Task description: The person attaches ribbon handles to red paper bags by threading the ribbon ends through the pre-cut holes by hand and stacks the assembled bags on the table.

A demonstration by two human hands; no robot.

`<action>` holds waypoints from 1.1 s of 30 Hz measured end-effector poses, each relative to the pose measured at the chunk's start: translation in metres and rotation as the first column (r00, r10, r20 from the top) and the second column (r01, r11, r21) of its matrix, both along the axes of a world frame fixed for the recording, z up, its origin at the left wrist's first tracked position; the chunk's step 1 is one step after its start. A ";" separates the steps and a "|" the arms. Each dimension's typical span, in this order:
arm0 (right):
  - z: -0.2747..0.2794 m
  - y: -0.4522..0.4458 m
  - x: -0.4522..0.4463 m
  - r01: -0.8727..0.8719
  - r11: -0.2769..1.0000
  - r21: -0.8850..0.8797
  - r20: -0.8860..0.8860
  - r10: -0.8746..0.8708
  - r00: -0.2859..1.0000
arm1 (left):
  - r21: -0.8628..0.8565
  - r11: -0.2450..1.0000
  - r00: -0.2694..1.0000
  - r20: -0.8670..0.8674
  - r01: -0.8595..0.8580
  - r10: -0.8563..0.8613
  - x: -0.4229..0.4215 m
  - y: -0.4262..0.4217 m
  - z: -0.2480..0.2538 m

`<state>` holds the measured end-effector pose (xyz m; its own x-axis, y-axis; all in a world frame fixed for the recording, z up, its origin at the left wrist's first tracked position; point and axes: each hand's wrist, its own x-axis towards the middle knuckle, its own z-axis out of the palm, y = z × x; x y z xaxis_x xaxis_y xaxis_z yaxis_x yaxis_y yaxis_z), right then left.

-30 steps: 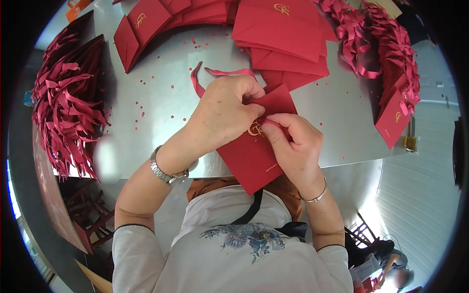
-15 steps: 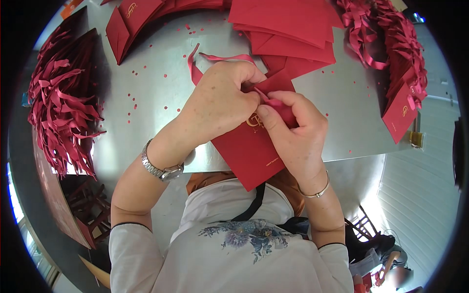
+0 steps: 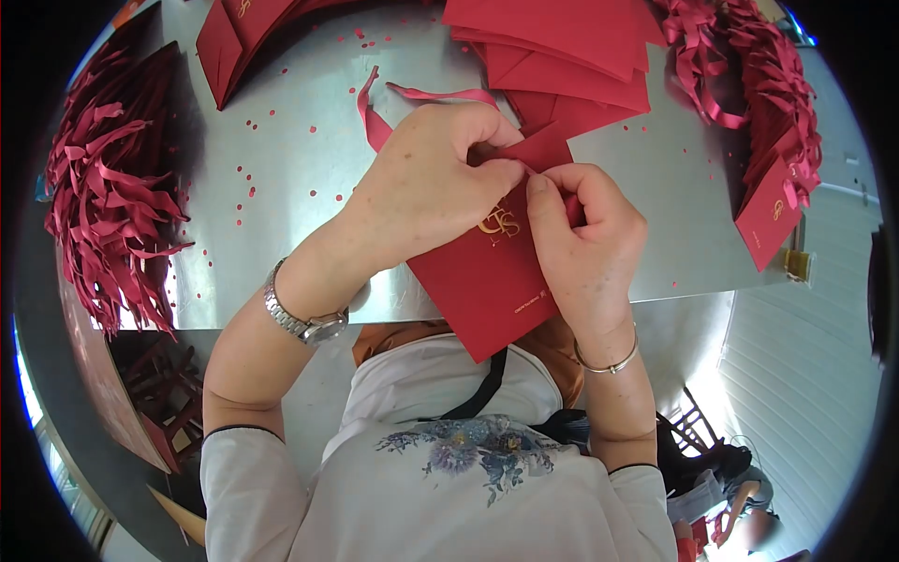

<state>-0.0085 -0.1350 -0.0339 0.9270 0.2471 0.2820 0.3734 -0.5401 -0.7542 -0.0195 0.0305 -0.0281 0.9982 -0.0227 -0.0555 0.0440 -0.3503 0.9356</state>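
Note:
A red paper bag (image 3: 487,281) with gold print lies tilted over the table's front edge, beneath both hands. My left hand (image 3: 435,178), with a watch at the wrist, pinches a ribbon at the bag's upper part. My right hand (image 3: 585,225) is closed beside it, thumb against forefinger, on the same ribbon. Fingertips of the two hands nearly touch. Beyond my left hand, the loose ends of a pink-red ribbon (image 3: 375,122) lie on the metal table. The ribbon's path between the fingers is mostly hidden.
Flat red bags (image 3: 562,47) are stacked behind the hands. Ribboned bags stand in rows at the left (image 3: 112,206) and right (image 3: 768,103). More red bags (image 3: 225,47) stand at the back left. Red paper dots are scattered on the table (image 3: 281,206). A person (image 3: 749,496) is at the lower right.
Both hands have shifted slightly, with the right thumb and forefinger now up against the left fingertips. A ribbon loop seen by my right fingers half a second ago is now mostly hidden.

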 end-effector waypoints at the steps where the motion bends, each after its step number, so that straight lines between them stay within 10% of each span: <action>1: 0.000 -0.001 -0.001 -0.001 1.000 0.003 -0.023 0.001 1.000 | -0.022 1.000 1.000 -0.012 0.008 -0.009 0.001 0.000 0.000; 3: -0.003 -0.001 -0.001 -0.002 1.000 0.005 -0.044 0.002 0.999 | -0.045 0.999 1.000 -0.022 0.016 -0.017 0.001 0.001 0.000; 5: -0.010 0.000 0.001 -0.036 0.993 -0.109 0.334 0.071 0.940 | -0.060 0.998 1.000 -0.024 -0.015 0.013 0.002 0.000 -0.003; 15: -0.010 -0.003 0.008 -0.039 0.980 -0.194 0.528 0.138 0.838 | -0.062 0.998 0.994 -0.104 0.013 -0.019 0.002 0.004 0.004; 28: -0.002 -0.001 0.003 -0.040 0.999 -0.006 0.030 0.040 0.999 | 0.072 0.997 0.999 0.048 0.019 -0.022 -0.001 0.002 -0.003; 33: -0.003 0.005 0.005 -0.056 0.994 -0.089 0.127 0.067 0.990 | 0.091 0.996 0.998 0.056 0.014 -0.019 -0.002 0.000 -0.002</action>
<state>-0.0033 -0.1305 -0.0371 0.8665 0.3305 0.3742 0.4993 -0.5731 -0.6499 -0.0211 0.0310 -0.0306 0.9993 -0.0369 -0.0016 -0.0145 -0.4337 0.9009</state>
